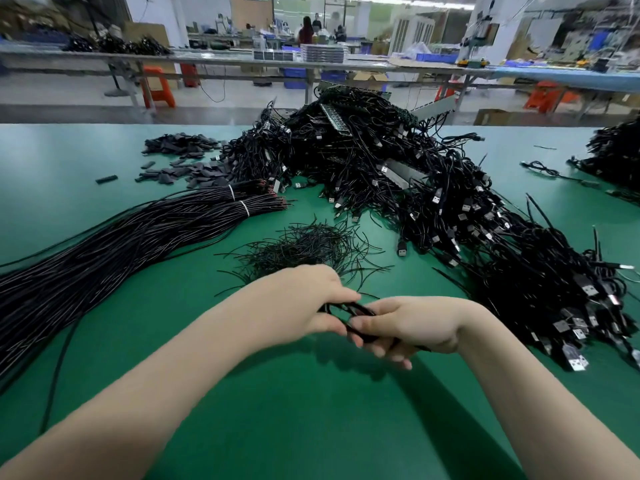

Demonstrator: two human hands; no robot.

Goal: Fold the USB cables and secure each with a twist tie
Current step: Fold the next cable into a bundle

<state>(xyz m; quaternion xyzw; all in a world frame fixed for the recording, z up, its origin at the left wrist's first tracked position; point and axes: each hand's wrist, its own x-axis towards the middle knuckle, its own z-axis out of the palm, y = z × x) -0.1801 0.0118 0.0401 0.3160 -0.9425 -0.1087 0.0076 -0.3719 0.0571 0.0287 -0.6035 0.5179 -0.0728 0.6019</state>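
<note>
On the far left of the green matte table top lies a long sheaf of straight black wires, bound near its far end by two white ties. Beyond it sits a scatter of small flat dark grey tabs. Toward the middle, a loose heap of thin black twist ties rests just beyond the hands. The left hand has its fingers curled round one end of a folded black USB cable, held low above the table near the front centre. The right hand grips the cable's other end, thumb on top, fingers wrapped underneath. To the right, a big tangled mound of black USB cables with silver plugs sprawls from the table's far edge down to the near right
</note>
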